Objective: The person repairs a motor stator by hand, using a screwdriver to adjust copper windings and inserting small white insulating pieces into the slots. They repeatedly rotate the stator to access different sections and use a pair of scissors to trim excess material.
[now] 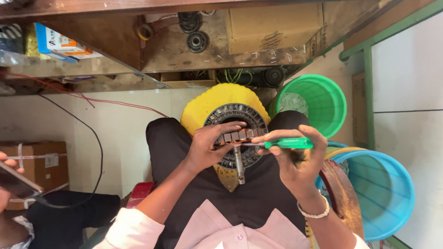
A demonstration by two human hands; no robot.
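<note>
A round grey motor stator (236,121) with slotted teeth and a steel shaft (239,166) rests on my lap, over a yellow stool (217,99). My left hand (208,146) grips the stator's near rim, thumb on its top. My right hand (295,159) holds a green-handled screwdriver (288,143) sideways, its metal tip pointing left into the stator's slots.
A green bucket (323,99) and a blue bucket (383,193) stand at the right by a green-framed panel (368,92). A wooden bench with bearings (197,41) and a cardboard box (272,27) lies ahead. Another person's hand with a phone (14,182) is at the left, near a taped carton (39,161).
</note>
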